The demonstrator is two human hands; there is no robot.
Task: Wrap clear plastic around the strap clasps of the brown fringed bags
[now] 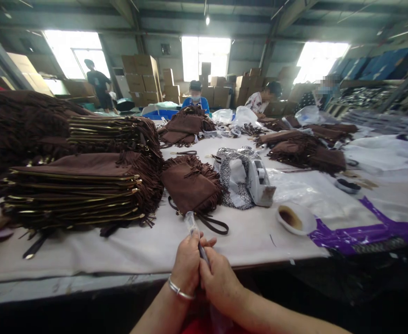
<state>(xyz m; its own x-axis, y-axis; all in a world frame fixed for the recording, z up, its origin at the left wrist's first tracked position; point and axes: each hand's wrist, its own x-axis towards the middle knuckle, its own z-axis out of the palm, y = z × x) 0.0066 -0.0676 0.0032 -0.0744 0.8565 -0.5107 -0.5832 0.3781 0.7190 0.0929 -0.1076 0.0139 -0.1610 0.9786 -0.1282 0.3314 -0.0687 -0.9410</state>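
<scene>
My left hand [187,264], with a silver bangle on the wrist, and my right hand [218,278] are pressed together at the table's front edge. Both are closed around a narrow clear plastic wrapper [191,223] that sticks up between them; what is inside it is hidden. Just beyond my hands lies a single brown fringed suede bag [190,184] with a dark wrist strap. A tall stack of the same brown fringed bags [78,190] with gold zippers stands to the left of it.
A white tape dispenser [261,182] sits on patterned fabric right of the bag. A small white bowl [294,218] and purple plastic wrapping [364,234] lie at the right. More brown bags [304,148] cover the far table, where several people work before stacked cardboard boxes [143,76].
</scene>
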